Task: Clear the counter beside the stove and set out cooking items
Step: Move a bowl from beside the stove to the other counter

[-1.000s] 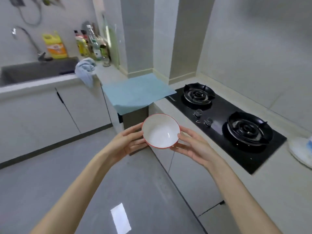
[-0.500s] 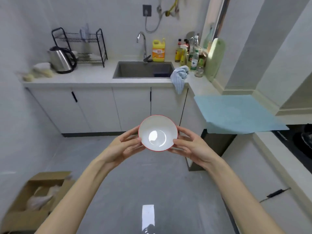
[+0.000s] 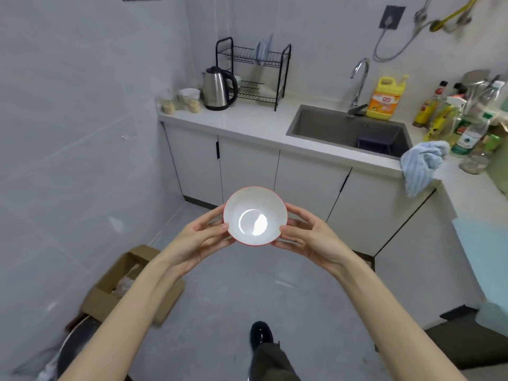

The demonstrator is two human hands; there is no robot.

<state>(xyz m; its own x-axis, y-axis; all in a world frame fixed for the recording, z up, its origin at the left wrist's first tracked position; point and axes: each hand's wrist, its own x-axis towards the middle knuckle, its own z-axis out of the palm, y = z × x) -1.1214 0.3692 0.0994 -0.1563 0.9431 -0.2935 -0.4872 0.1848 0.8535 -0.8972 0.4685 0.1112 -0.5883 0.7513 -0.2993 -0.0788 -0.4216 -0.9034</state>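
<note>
A small home kitchen: a white counter point(image 3: 247, 125) runs above plain cabinet doors point(image 3: 247, 171) along tiled walls. A steel sink point(image 3: 349, 127) with a curved tap point(image 3: 360, 78) is set toward its right end, with a yellow detergent jug point(image 3: 384, 99) at the back edge. An electric kettle point(image 3: 218, 89) and a black dish rack point(image 3: 255, 72) stand near the left back corner, and sauce bottles point(image 3: 439, 111) cluster at the right corner
</note>
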